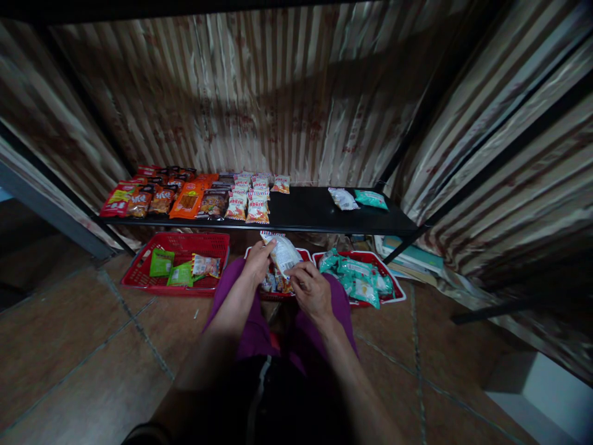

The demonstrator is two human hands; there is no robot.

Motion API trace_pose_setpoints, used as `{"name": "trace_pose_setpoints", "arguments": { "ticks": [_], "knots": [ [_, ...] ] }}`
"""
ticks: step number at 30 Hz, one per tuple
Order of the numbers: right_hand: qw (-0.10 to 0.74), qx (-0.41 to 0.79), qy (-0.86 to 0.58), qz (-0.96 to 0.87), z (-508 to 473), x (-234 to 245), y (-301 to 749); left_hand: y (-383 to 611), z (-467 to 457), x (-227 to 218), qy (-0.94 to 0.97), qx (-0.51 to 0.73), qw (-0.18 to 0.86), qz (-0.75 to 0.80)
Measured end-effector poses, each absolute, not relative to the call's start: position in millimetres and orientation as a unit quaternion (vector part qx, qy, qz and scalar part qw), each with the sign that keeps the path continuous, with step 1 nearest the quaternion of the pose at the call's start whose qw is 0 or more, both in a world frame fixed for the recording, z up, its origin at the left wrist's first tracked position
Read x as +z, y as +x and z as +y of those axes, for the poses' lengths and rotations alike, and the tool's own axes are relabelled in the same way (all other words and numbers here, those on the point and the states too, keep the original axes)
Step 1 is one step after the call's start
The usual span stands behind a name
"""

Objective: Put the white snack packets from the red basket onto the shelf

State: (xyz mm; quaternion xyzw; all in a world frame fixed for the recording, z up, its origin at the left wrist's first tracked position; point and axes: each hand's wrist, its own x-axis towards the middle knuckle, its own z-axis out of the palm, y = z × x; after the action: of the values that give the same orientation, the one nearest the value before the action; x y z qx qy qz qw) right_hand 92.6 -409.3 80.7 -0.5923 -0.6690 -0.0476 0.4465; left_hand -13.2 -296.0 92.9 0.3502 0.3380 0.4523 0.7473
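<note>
A person seen from above is sitting low on a brown tiled floor (83,358), wearing purple trousers (252,334), in front of a low black shelf (306,210). Both hands are gripping one white snack packet (282,252), held up just under the shelf's front edge and above the middle red basket (278,296). The left hand (258,262) is closing its fingers on the packet's left edge near the top. The right hand (311,290) is pinching its lower right side with thumb and fingers. The packet is tilting, its top end pointing up and to the left.

The middle basket is lying between the person's knees, holding a few more packets, mostly hidden by the hands. To the left a larger red basket (139,272) is holding green packets (162,262) and one pale one. To the right a third red basket (393,290) is holding a heap of teal packets (359,278).

On the shelf, rows of orange and red packets (188,199) are filling the left end, with red-and-white packets (248,201) just beside them. Well apart, towards the right end, a white packet (343,198) and a teal packet (371,199) are lying side by side. A striped curtain (259,93) is hanging behind the shelf. A stack of books (410,256) is lying on the floor under the shelf's right end.
</note>
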Motion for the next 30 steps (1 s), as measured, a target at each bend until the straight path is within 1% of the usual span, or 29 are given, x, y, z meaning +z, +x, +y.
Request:
{"name": "trace_pose_setpoints", "arguments": {
  "ticks": [8, 12, 14, 18, 22, 24, 27, 30],
  "knots": [
    [0.409, -0.053, -0.596, -0.689, -405, 69, 78, -11, -301, 88, 0.367, 0.446, 0.759, 0.301],
    [0.385, -0.025, -0.593, -0.707, -405, 68, 73, -11, -301, 84, 0.369, 0.439, 0.767, 0.287],
    [0.397, 0.002, -0.576, -0.715, -405, 69, 72, -13, -301, 83, 0.368, 0.439, 0.767, 0.290],
    [0.490, 0.034, -0.566, -0.663, -406, 77, 76, -20, -302, 85, 0.369, 0.430, 0.775, 0.281],
    [0.596, 0.053, -0.634, -0.491, -404, 80, 88, -25, -307, 87, 0.366, 0.393, 0.802, 0.260],
    [0.642, 0.112, -0.647, -0.397, -401, 77, 95, -26, -311, 87, 0.365, 0.380, 0.811, 0.254],
    [0.707, 0.231, -0.602, -0.290, -395, 69, 103, -27, -316, 86, 0.372, 0.354, 0.821, 0.250],
    [0.733, 0.327, -0.549, -0.232, -393, 63, 108, -28, -319, 86, 0.393, 0.323, 0.827, 0.238]
  ]
}}
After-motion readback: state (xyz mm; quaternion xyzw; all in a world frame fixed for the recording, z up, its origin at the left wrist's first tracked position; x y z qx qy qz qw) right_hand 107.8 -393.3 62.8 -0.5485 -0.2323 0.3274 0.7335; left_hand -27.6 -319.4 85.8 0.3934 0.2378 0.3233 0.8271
